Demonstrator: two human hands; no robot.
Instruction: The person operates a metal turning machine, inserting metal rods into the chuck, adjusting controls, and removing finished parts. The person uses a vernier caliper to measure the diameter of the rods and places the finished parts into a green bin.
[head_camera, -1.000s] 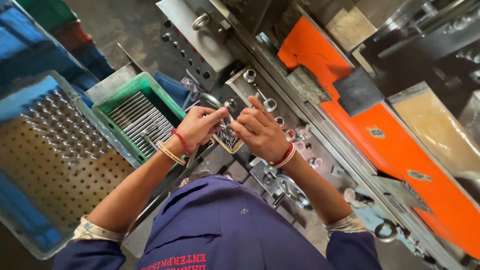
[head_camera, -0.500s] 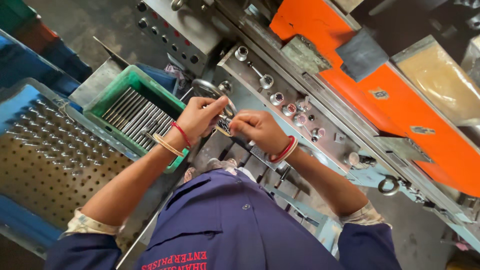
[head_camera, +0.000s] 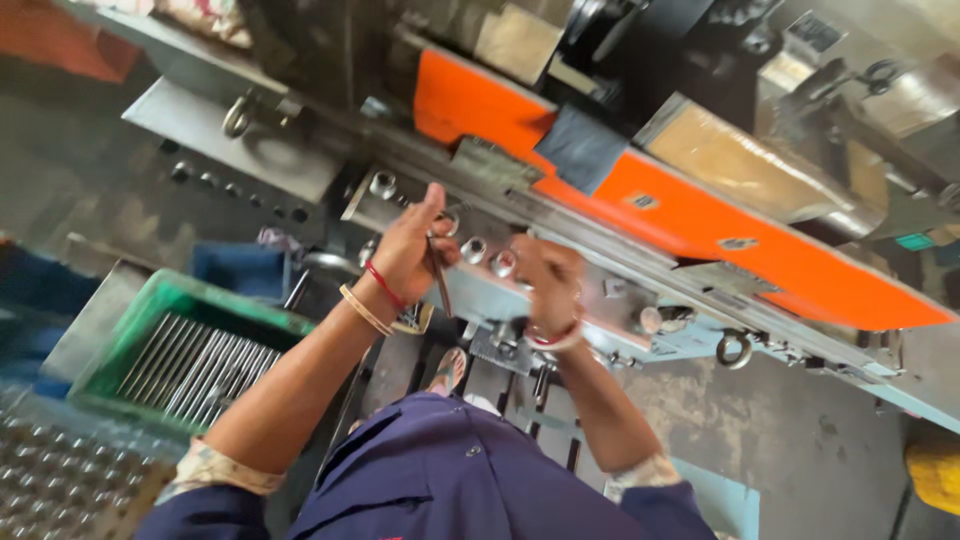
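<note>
My left hand (head_camera: 405, 248) is closed on a thin dark metal rod (head_camera: 440, 285) that hangs down from my fingers. It is just in front of a grey machine plate (head_camera: 600, 290) with a row of round metal sockets (head_camera: 473, 250). My right hand (head_camera: 548, 280) is blurred, with its fingers curled close to the sockets beside the left hand. Whether it holds anything is unclear. Both wrists wear bangles and both arms have dark blue sleeves.
A green crate (head_camera: 140, 330) full of several metal rods sits low on the left. A perforated tray of pins (head_camera: 60, 470) lies at the bottom left. A long orange machine guard (head_camera: 680, 220) runs behind the plate, with a dark cloth (head_camera: 580, 150) on it. Lifting rings (head_camera: 735, 350) hang off the machine.
The view has swung right and upward. My hands, which were together over a small part, have come apart. The left has risen towards the sockets with the rod.
</note>
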